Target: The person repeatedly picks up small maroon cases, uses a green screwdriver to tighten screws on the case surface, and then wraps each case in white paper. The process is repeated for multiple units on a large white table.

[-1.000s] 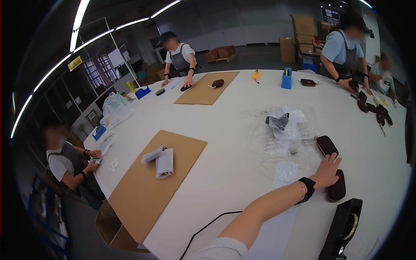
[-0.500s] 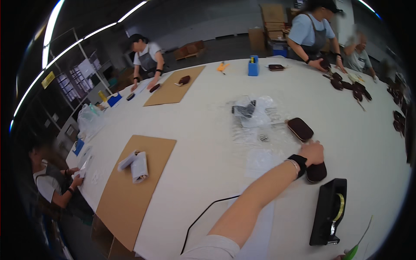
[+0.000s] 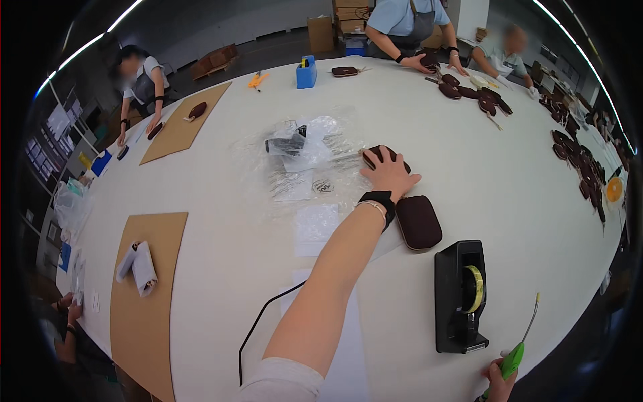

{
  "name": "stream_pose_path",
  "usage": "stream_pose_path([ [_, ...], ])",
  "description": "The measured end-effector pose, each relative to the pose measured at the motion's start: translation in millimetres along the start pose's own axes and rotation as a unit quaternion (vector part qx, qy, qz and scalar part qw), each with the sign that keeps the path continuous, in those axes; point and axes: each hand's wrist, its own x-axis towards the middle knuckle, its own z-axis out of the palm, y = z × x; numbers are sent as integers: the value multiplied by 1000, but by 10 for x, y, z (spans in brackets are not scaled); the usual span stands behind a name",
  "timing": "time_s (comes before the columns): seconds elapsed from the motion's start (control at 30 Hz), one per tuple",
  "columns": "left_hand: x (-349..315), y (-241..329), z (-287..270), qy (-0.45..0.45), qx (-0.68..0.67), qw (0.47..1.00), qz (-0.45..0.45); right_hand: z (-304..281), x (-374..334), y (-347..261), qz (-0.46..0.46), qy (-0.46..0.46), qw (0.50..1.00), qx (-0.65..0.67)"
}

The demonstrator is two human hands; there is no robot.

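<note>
My left hand (image 3: 390,177) reaches forward with its fingers spread over the top of a dark maroon zip case (image 3: 376,158). A second maroon zip case (image 3: 419,224) lies flat just nearer than that hand, close to my wrist. At the lower right edge my right hand (image 3: 500,384) is closed round the handle of a green long-necked lighter (image 3: 514,360). The lighter's thin metal neck points up and away, with no flame that I can see. Between the near case and the lighter stands a black tape dispenser (image 3: 447,295) with a yellow roll.
Clear plastic bags (image 3: 321,144) lie left of the far case, with white paper (image 3: 317,231) below. A cardboard sheet (image 3: 151,335) bears white wrapped pieces (image 3: 142,268). Many maroon cases (image 3: 581,164) are heaped at right. Co-workers stand round the white table (image 3: 221,201); a blue holder (image 3: 306,75) is at the back.
My left hand has gone from between the two cases onto the far one, and its fingers have spread. My right hand with the lighter has come further into view. The view has turned right.
</note>
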Motion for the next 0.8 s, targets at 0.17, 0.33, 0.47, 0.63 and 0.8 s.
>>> stream_pose_path([
  [0.17, 107, 0, 228, 143, 96, 985, 20, -34, 49, 66, 29, 8, 999, -19],
  [0.33, 71, -38, 69, 123, -12, 992, 17, -171, 70, 162, 27, -1, 999, -41],
  [0.47, -24, -428, -551, 76, -489, 869, 23, 49, 37, -66, 13, 4, 1000, 12],
  [0.63, -1202, -748, -1388, -227, -837, 490, 87, -51, 129, 430, -5, 53, 996, 71],
  [0.8, -2522, -592, -1372, -343, -822, 431, 141, -13, 129, 257, 3, 26, 993, 119],
])
